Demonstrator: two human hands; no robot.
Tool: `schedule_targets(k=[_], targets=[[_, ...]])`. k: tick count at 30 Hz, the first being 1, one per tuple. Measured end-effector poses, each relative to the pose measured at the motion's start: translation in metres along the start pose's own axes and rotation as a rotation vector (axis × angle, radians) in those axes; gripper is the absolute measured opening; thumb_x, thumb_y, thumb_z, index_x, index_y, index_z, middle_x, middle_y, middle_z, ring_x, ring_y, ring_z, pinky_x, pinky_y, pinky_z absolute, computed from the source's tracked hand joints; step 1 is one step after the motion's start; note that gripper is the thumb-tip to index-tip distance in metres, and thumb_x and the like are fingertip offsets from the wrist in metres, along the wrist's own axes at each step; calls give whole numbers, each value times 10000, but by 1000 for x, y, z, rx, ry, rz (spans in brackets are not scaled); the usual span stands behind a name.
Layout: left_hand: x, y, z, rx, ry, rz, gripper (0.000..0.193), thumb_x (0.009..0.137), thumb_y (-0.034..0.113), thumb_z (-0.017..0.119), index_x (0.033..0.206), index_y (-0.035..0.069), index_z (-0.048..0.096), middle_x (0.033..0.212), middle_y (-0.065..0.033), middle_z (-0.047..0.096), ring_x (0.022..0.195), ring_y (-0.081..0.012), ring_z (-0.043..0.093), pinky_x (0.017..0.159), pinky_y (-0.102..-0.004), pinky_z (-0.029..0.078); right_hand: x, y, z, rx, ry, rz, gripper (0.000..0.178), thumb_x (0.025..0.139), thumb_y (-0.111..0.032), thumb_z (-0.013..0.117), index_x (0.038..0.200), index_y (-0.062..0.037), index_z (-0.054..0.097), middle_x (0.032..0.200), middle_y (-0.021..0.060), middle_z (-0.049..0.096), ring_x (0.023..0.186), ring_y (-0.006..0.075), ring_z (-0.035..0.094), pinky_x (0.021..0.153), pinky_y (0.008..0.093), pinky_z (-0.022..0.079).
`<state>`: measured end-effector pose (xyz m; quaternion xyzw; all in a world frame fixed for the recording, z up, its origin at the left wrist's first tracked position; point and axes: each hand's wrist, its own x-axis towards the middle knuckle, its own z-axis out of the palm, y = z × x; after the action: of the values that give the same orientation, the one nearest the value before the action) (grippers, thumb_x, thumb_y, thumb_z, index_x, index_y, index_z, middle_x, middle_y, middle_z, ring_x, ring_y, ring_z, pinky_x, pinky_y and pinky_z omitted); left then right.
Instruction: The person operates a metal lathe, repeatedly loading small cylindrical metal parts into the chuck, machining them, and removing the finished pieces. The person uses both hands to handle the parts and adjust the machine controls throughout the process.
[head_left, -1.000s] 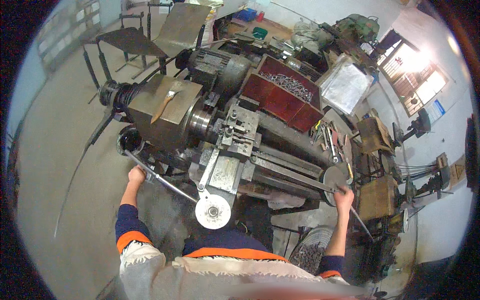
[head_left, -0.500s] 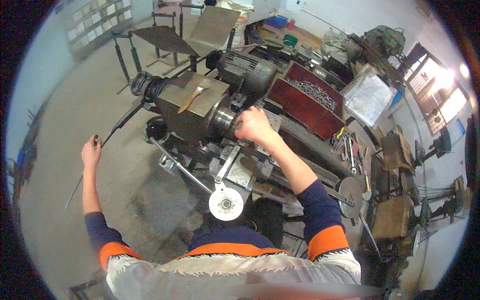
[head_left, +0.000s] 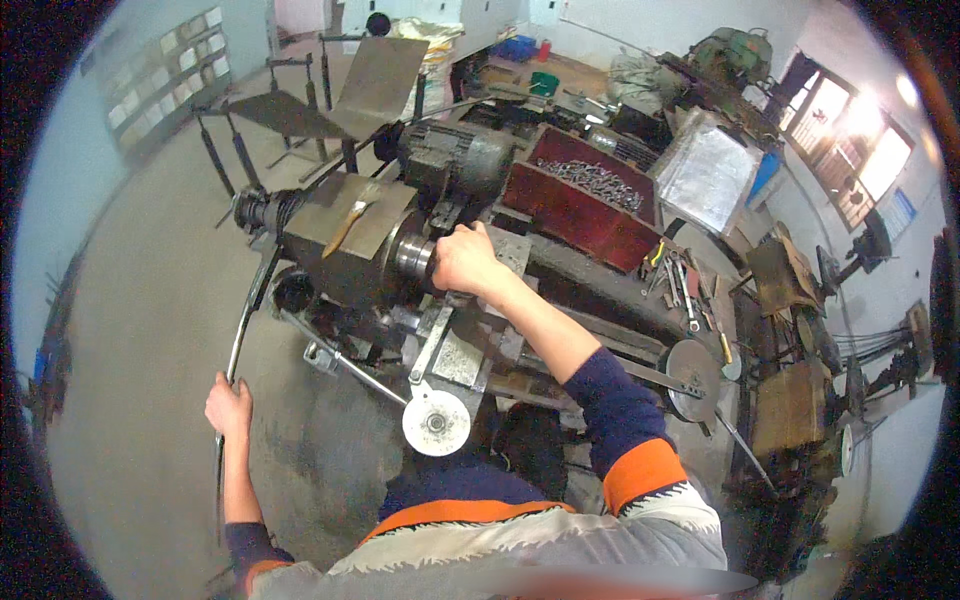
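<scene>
My left hand (head_left: 230, 405) is closed around a long thin metal lever (head_left: 240, 335), which runs up to the left end of a lathe. My right hand (head_left: 465, 262) is at the shiny round spindle nose (head_left: 412, 255), fingers curled in front of its face; anything between them is hidden. On top of the lathe's headstock (head_left: 385, 212) lies a brush (head_left: 350, 225) with a wooden handle. Below my right hand sit a flat cross-slide (head_left: 462, 358) and a white round handwheel (head_left: 437, 422).
Behind the lathe stand an electric motor (head_left: 455, 160) and a dark red tray (head_left: 570, 210) of small metal parts. Spanners (head_left: 690, 298) and other tools lie at the right. A metal-topped stand (head_left: 710, 170), a grey disc (head_left: 692, 380) and sheet-metal chairs (head_left: 375, 88) are around it.
My left hand has come down and nearer my body, swinging the lever from a slant to nearly straight toward me. My right hand stays at the spindle nose. The view has shifted.
</scene>
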<state>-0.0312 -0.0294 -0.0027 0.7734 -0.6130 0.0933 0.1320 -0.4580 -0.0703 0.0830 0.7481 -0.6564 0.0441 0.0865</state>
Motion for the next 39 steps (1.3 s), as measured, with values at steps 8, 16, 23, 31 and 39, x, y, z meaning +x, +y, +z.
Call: schedule_targets(k=[8,16,23,31,39], targets=[[24,10,19,-48,36,-10,439,733,294,632,1069,22,550,845,-186,614,783,-360,603,680,-435,486,-50,154,-56,338,370,387,329,553,-198,607,859,-100,679,967,170,611,969,336,545,886,373,423],[16,93,4,-438,-57,564,324,762,157,614,1034,-11,565,957,-196,592,875,-369,570,757,-401,452,-169,174,-7,355,606,269,477,568,-122,583,1042,-108,631,1184,182,533,1063,314,533,896,351,429],[-12,183,47,-868,-358,812,286,794,157,603,986,-55,587,903,-211,618,818,-355,592,739,-387,459,-376,185,27,479,534,868,412,583,-195,653,966,-43,654,1045,203,595,964,330,579,856,359,447],[-11,203,66,-541,-543,964,271,823,127,581,1005,-75,578,903,-205,637,793,-232,620,730,-320,462,-603,105,31,339,264,1726,335,583,-205,598,873,-61,685,778,171,647,746,262,639,689,326,493],[-14,200,73,-665,-563,928,254,827,109,572,983,-91,575,860,-177,647,759,-194,615,703,-327,465,-663,88,141,230,-12,1668,309,556,-263,634,789,-66,683,803,170,639,767,310,627,719,373,498]])
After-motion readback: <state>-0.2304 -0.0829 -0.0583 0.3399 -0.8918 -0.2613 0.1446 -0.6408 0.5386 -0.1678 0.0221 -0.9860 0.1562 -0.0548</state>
